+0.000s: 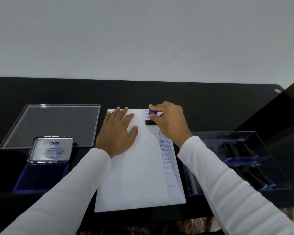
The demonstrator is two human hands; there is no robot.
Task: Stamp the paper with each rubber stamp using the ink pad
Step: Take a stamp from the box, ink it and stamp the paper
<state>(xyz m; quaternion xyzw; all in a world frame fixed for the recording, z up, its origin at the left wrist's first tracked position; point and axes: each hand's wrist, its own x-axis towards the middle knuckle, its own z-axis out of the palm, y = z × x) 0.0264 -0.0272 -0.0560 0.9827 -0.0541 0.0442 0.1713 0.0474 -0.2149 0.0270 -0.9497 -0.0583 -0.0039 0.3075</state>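
A white sheet of paper (136,175) lies on the black table, with a column of purple stamp prints down its right side. My right hand (170,122) grips a rubber stamp (151,118) with a purple handle and black base, its base down on the paper near the far right corner. My left hand (117,133) rests flat on the paper's far left part, fingers straight. The ink pad (41,177) sits open at the near left, its blue pad exposed and its silver lid (51,149) raised behind it.
A clear acrylic lid (54,122) lies at the far left behind the ink pad. At the right stands a clear divided box (241,160) holding several black-handled stamps. The table's far edge meets a white wall; a dark panel rises at the far right.
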